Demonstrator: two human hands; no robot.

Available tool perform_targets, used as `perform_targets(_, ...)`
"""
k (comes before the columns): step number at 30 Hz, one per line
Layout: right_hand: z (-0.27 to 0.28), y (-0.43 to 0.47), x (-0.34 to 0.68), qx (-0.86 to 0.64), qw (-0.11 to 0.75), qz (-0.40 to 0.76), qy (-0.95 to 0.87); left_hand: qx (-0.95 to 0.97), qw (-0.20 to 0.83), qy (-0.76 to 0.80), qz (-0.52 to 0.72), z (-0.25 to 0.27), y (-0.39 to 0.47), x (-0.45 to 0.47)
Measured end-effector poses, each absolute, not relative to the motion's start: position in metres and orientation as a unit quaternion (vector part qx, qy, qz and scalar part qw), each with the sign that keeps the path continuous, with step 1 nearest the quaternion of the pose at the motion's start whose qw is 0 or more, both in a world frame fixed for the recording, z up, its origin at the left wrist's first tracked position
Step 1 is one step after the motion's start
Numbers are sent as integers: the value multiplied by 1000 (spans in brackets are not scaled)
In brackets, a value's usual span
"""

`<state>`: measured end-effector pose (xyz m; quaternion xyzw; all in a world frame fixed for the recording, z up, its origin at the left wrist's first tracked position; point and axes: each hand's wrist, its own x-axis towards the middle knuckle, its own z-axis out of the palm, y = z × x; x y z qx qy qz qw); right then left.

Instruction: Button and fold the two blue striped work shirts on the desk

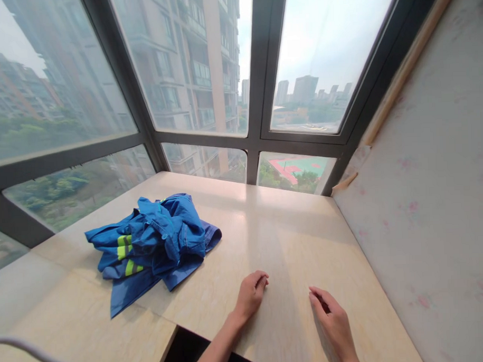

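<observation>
My left hand [251,295] rests on the pale, marble-patterned ledge [283,243], its fingers curled in and nothing seen in them. To its right, my right hand [331,314] is loosely closed, thumb tip close to the fingertips, with a small hollow between and no object visible there. A crumpled heap of blue clothing [164,236] with yellow-green and grey reflective bands lies to the left, apart from both hands. My left hand is the nearer one to it. How many garments are in the heap, I cannot tell.
Dark-framed windows [257,69] enclose the ledge's far and left sides. A floral-papered wall [433,222] borders it on the right. A dark gap [187,346] opens at the front edge beneath my left forearm. A pale cable [33,352] curves across the lower left.
</observation>
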<state>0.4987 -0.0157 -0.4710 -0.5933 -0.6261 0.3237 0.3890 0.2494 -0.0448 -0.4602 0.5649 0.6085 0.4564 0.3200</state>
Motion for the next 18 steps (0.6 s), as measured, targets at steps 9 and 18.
perform_targets(9,-484,-13,508,-604,379,355,-604,581,244,636,445,-455,-53,255)
perform_targets(18,-494,-4,518,-589,346,388,-619,569,237,648,448,-462,-48,256)
